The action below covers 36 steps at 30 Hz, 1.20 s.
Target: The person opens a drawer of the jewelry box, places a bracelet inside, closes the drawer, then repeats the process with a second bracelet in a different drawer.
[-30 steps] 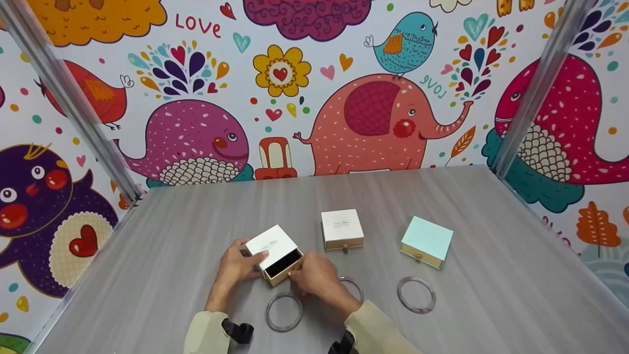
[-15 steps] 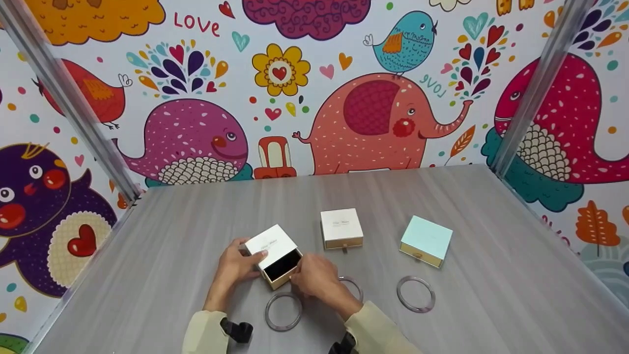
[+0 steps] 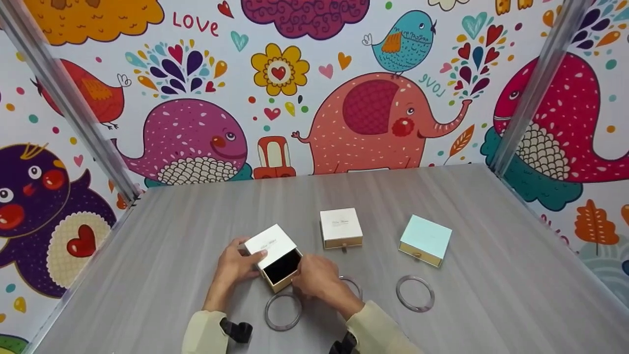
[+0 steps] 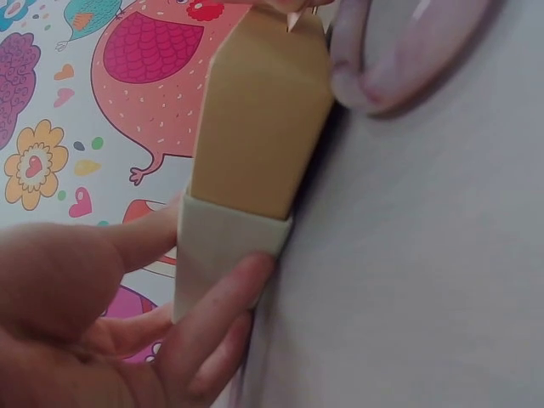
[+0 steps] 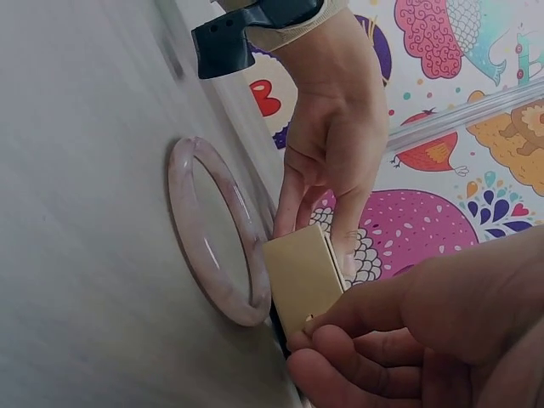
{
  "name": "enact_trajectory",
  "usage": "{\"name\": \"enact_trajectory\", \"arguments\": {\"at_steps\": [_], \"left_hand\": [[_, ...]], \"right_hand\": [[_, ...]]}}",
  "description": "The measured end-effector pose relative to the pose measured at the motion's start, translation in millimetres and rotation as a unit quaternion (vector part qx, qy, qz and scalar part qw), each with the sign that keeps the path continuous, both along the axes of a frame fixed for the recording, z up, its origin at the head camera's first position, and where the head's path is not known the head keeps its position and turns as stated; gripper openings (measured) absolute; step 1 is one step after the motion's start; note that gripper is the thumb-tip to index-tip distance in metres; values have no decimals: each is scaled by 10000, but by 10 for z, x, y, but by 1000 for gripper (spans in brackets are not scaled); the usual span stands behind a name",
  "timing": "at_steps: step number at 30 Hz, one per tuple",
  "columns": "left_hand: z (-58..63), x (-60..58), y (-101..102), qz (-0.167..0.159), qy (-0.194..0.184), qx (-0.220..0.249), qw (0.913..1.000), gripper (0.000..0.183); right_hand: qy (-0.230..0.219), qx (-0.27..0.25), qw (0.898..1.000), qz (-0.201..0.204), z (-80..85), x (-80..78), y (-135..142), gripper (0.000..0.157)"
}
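A white drawer box [image 3: 270, 241] is tilted on the grey table, its gold drawer [image 4: 263, 127] slid partly out and black inside. My left hand [image 3: 236, 265] grips the white sleeve, thumb on top and fingers along the side. At the drawer's front, my right hand [image 3: 317, 280] pinches its edge with thumb and finger; the other fingers are curled. Just in front of the box lies a marbled grey-pink bangle [image 3: 267, 313], seen close up as a glossy ring [image 5: 185, 225] in the right wrist view. Another bangle [image 3: 357, 284] is partly hidden behind my right wrist.
Another white drawer box [image 3: 340, 223] stands to the right, farther back, closed. Right of it sits a pale mint drawer box [image 3: 426, 234], with a third bangle [image 3: 417, 309] in front. A cartoon-printed wall [image 3: 285, 147] borders the table's far edge.
The gold drawer has slid farther out of the white sleeve toward me, showing more of its black inside. My right hand has shifted slightly with it; my left hand keeps its grip.
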State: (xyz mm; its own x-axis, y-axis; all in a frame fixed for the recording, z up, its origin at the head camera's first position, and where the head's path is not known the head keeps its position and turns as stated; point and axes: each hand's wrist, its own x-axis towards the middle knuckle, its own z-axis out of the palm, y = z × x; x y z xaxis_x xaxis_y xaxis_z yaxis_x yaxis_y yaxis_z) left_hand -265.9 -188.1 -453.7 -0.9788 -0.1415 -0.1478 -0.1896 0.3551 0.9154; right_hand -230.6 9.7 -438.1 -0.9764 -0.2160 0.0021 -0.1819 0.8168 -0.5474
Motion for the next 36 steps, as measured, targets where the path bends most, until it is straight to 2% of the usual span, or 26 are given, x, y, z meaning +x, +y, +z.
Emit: {"name": "enact_trajectory", "arguments": {"at_steps": [12,25,32,36], "left_hand": [[-12,-10,-18,-28,-36,-41,10000,61],[-13,-2,-15,-39,5,-115,9999,63],[1,5,-8,-73,46,-58,9999,63],[-4,7,6,-55,27,7,10000,63]], "right_hand": [[-84,200,9997,133,42,10,36,25],[-208,453,9987,144,79,16,56,28],[-296,282,9988,259,74,14,101,28],[-153,432,9984,319,80,24,134,25]]}}
